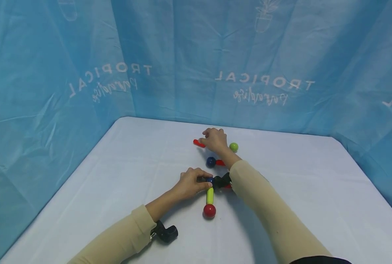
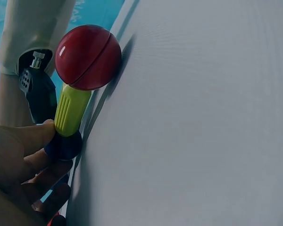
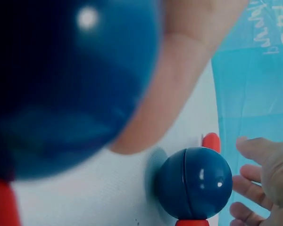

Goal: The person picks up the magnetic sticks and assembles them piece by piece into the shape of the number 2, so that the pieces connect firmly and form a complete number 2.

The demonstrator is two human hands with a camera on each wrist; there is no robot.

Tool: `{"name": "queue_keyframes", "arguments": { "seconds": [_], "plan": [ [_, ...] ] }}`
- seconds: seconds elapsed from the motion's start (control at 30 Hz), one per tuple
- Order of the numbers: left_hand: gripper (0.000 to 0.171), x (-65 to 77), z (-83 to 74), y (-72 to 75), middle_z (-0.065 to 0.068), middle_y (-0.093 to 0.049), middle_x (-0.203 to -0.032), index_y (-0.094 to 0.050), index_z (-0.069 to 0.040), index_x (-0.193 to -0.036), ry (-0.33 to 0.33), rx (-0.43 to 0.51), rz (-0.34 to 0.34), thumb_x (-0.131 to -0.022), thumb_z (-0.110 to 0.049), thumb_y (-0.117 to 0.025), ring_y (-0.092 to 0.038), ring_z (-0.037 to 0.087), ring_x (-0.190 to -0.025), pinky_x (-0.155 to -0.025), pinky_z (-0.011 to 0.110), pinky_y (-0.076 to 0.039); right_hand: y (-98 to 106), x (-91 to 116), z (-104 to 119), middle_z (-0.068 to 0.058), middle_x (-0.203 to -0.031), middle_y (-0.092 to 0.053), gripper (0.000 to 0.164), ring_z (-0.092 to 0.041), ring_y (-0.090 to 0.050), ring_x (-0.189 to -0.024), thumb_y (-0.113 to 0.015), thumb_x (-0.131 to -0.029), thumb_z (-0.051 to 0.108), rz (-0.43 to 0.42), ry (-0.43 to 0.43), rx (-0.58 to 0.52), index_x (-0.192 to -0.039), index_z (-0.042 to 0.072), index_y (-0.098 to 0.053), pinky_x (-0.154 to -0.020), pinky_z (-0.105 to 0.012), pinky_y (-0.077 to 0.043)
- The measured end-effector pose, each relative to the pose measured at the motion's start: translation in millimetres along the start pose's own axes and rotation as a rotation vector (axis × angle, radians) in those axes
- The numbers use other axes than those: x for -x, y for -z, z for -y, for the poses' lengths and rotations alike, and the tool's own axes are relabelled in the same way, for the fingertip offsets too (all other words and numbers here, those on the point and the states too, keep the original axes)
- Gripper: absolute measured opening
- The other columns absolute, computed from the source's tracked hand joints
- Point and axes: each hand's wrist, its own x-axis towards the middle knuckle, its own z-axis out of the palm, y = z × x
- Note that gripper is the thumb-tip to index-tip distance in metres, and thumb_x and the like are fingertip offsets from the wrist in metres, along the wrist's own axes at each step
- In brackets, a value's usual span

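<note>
My left hand (image 1: 191, 183) pinches a blue ball (image 2: 65, 146) between thumb and fingers. A yellow-green ridged stick (image 2: 71, 110) joins that ball to a red ball (image 1: 209, 211) nearer me. Farther back, my right hand (image 1: 215, 140) reaches over a loose red stick (image 1: 198, 143). In the right wrist view its fingers are spread, with no object between them. Another blue ball (image 1: 210, 162), with a red stick (image 1: 220, 162) attached, lies between the two hands. The held blue ball (image 3: 75, 84) looms large there, a red stick (image 3: 4, 207) below it.
A green ball (image 1: 233, 147) lies just right of my right hand. Black wrist cameras (image 1: 165, 233) are strapped at both wrists. White cloth (image 1: 314, 190) covers the table, and blue printed curtains (image 1: 196, 55) stand along its back and sides. My right forearm crosses above the table.
</note>
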Motion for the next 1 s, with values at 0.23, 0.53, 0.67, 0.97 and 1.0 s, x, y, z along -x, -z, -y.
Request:
{"name": "queue_keyframes", "arguments": {
  "seconds": [0.23, 0.53, 0.67, 0.97, 1.0],
  "plan": [
    [0.030, -1.6, 1.7, 0.7, 0.000, -0.070, -0.108, -0.070, -0.018, -0.112, -0.002, 0.005, 0.005, -0.083, -0.027, -0.070, -0.050, 0.017, -0.103, -0.094, 0.047, -0.027, -2, -1, -3, -0.004, -0.110, -0.061, 0.043, -0.025, -0.045, -0.112, -0.068, -0.085, 0.034, 0.091, -0.040, 0.052, -0.123, 0.016, -0.062, -0.093, -0.044, -0.038],
    [0.030, -2.2, -0.1, 2.9, 0.000, -0.070, -0.106, -0.070, -0.016, -0.112, -0.030, -0.002, 0.013, -0.084, -0.027, -0.070, -0.051, 0.018, -0.102, -0.090, 0.044, -0.028, -7, -1, -9, -0.005, -0.109, -0.062, 0.032, -0.027, -0.045, -0.111, -0.067, -0.086, 0.029, 0.100, -0.049, 0.062, -0.116, 0.017, -0.067, -0.093, -0.045, -0.038],
    [0.030, -1.9, -0.6, 2.5, 0.000, -0.070, -0.107, -0.070, -0.016, -0.111, -0.032, 0.006, 0.015, -0.084, -0.027, -0.069, -0.051, 0.017, -0.101, -0.090, 0.043, -0.028, -8, -2, -12, -0.005, -0.108, -0.062, 0.029, -0.026, -0.046, -0.109, -0.065, -0.086, 0.028, 0.094, -0.046, 0.077, -0.113, 0.018, -0.068, -0.094, -0.045, -0.037],
    [0.030, -1.8, 1.4, 3.8, 0.000, -0.070, -0.106, -0.070, -0.016, -0.111, -0.028, 0.014, 0.020, -0.084, -0.027, -0.070, -0.051, 0.017, -0.102, -0.091, 0.046, -0.027, -9, 3, -7, -0.004, -0.101, -0.062, 0.026, -0.023, -0.047, -0.102, -0.065, -0.086, 0.028, 0.055, -0.003, 0.062, -0.109, 0.016, -0.069, -0.089, -0.041, -0.039],
    [0.030, -1.9, 1.6, 4.2, 0.000, -0.070, -0.106, -0.070, -0.016, -0.111, -0.030, 0.015, 0.020, -0.084, -0.027, -0.070, -0.051, 0.018, -0.103, -0.091, 0.046, -0.027, -7, 4, -5, -0.004, -0.100, -0.062, 0.025, -0.023, -0.047, -0.100, -0.065, -0.087, 0.028, 0.043, 0.006, 0.059, -0.109, 0.016, -0.069, -0.088, -0.040, -0.039]
  ]
}}
